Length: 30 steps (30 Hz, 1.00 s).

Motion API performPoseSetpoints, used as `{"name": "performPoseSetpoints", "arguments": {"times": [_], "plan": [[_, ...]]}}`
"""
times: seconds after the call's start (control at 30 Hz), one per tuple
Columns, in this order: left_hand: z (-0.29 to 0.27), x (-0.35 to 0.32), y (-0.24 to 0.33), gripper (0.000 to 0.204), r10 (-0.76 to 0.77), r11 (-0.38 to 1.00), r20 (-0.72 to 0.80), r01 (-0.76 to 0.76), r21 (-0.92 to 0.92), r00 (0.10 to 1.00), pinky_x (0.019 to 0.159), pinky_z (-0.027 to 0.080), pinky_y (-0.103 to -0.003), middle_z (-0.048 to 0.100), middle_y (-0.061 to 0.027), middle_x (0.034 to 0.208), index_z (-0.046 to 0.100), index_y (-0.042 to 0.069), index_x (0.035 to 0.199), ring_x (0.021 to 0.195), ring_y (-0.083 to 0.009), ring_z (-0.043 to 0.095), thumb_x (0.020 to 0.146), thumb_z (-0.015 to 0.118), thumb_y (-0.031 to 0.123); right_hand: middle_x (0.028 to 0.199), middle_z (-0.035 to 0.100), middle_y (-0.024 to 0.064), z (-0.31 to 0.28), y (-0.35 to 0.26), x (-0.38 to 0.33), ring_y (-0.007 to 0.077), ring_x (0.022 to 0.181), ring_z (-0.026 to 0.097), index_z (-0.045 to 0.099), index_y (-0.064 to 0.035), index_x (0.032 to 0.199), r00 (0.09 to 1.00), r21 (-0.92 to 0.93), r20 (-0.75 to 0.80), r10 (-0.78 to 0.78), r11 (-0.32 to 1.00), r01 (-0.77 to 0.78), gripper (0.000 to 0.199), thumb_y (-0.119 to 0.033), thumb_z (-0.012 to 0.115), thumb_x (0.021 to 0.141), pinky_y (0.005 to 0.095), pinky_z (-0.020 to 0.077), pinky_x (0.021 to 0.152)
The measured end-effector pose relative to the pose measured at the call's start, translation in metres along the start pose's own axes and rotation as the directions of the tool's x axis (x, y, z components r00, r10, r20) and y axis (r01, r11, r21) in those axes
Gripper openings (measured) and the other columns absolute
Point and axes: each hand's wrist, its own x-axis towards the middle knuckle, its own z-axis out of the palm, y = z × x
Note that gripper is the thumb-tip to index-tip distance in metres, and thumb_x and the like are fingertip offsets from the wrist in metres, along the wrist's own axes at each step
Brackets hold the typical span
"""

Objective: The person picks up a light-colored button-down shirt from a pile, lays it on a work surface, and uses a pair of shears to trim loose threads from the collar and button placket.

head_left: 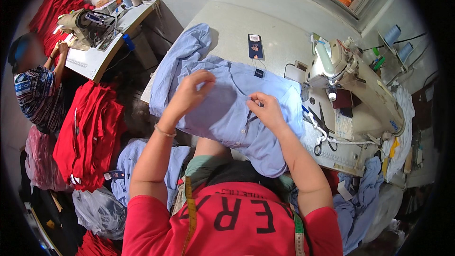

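A light blue button-up shirt (215, 106) lies spread on the pale table in front of me, its collar away from me and one sleeve stretched to the far left. My right hand (267, 110) pinches the edge of its front opening, just above a white button (243, 131). Over the left part of the shirt, my left hand (192, 94) is raised with its fingers curled together; what they hold, if anything, is too small to make out. A dark blue hang tag (255, 46) lies beyond the collar, joined to it by a thin string.
A sewing machine (355, 85) stands on the right, with black scissors (323, 130) beside it. At the left, a person (38, 85) works at another sewing machine (83, 26). Red garments (92, 135) are piled nearby, and blue garments (362, 204) hang at the lower right.
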Motion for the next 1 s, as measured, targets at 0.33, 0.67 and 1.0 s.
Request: {"name": "performPoseSetpoints", "arguments": {"times": [0.33, 0.67, 1.0], "plan": [[0.040, 0.048, -0.019, 0.013, 0.188, 0.868, 0.354, -0.324, 0.377, 0.916, 0.100, 0.025, -0.042, 0.054, -0.0021, 0.120, 0.064, 0.008, 0.090, 0.114, -0.0244, 0.045, 0.079, 0.057, 0.008, 0.076, 0.052, -0.0048, -0.014, 0.001, -0.006, 0.0020, 0.068, 0.045, 0.059, -0.0002, 0.095, 0.969, 0.447, 0.184, 0.167, 0.864, -0.233, 0.016, -0.009, 0.060, 0.081, 0.0174, 0.0367, 0.059], [-0.001, 0.065, 0.013, 0.014, -0.157, 0.978, 0.559, 0.050, 0.202, 0.814, 0.095, 0.032, -0.034, 0.059, -0.0072, 0.105, 0.063, 0.007, 0.088, 0.110, -0.0195, 0.047, 0.085, 0.059, 0.020, 0.078, 0.052, -0.0050, -0.017, 0.003, -0.008, 0.0018, 0.069, 0.045, 0.057, -0.0014, 0.095, 0.963, 0.481, 0.183, 0.200, 0.836, -0.265, 0.015, -0.009, 0.060, 0.082, 0.0176, 0.0374, 0.060], [0.006, 0.052, 0.029, 0.023, -0.185, 0.969, 0.628, 0.245, -0.009, 0.756, 0.069, 0.041, -0.023, 0.057, 0.0026, 0.076, 0.062, 0.001, 0.089, 0.073, -0.0087, 0.049, 0.089, 0.055, 0.024, 0.079, 0.053, -0.0051, -0.027, 0.003, -0.014, 0.0029, 0.072, 0.046, 0.058, -0.0020, 0.094, 0.957, 0.521, 0.225, 0.183, 0.807, -0.277, 0.015, -0.009, 0.061, 0.081, 0.0184, 0.0368, 0.065]]}}
